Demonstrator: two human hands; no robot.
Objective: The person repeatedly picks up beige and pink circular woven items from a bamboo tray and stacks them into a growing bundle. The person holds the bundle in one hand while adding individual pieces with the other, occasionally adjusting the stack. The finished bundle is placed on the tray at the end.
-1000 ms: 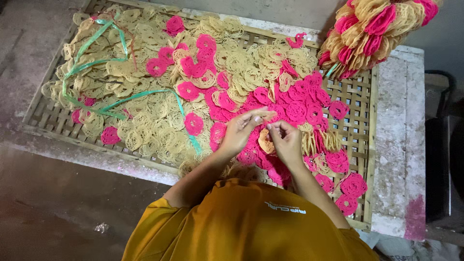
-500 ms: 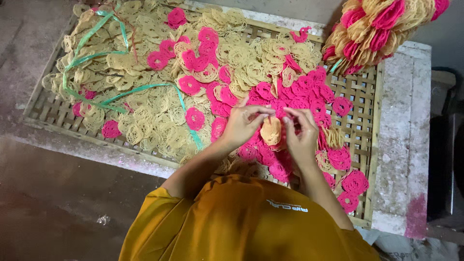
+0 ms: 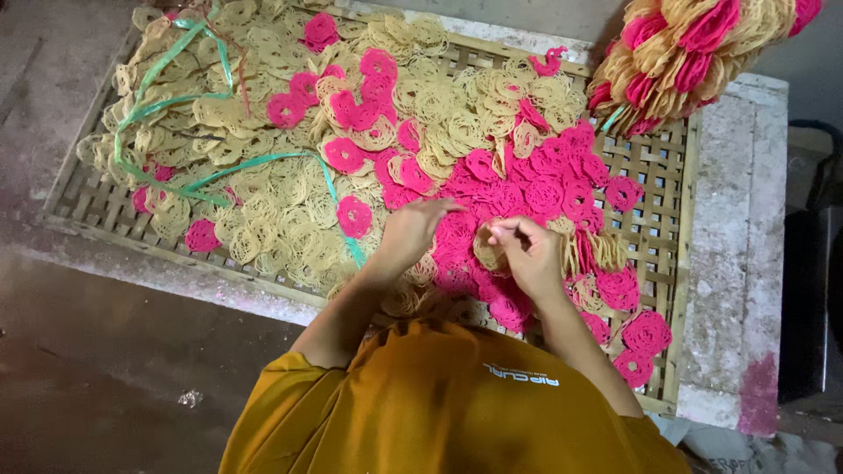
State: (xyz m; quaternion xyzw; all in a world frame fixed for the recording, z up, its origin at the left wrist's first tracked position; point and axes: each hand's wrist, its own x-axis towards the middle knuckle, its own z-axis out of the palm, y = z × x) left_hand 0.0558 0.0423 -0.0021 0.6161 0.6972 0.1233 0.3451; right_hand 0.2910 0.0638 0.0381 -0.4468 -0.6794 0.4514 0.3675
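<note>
A woven bamboo tray point(image 3: 676, 263) is heaped with cream spiral discs point(image 3: 290, 228) and pink spiral discs point(image 3: 544, 189). My right hand point(image 3: 531, 259) pinches a small cream disc point(image 3: 486, 253) just above the pink pile in the tray's near middle. My left hand point(image 3: 411, 235) is a little to its left. Its fingertips stretch onto a pink disc point(image 3: 457, 230), and it holds nothing that I can see. My orange shirt point(image 3: 457, 404) covers the tray's near edge.
Green plastic straps point(image 3: 176, 101) lie across the cream discs at the left. A tied bundle of cream and pink discs point(image 3: 694, 57) sits at the tray's far right corner. The tray rests on a stained concrete slab point(image 3: 738, 263), with dark floor point(image 3: 105, 377) to the left.
Both hands were closed together around the cream disc. My left hand has come off it and shifted slightly left onto the pink discs. My right hand keeps the disc.
</note>
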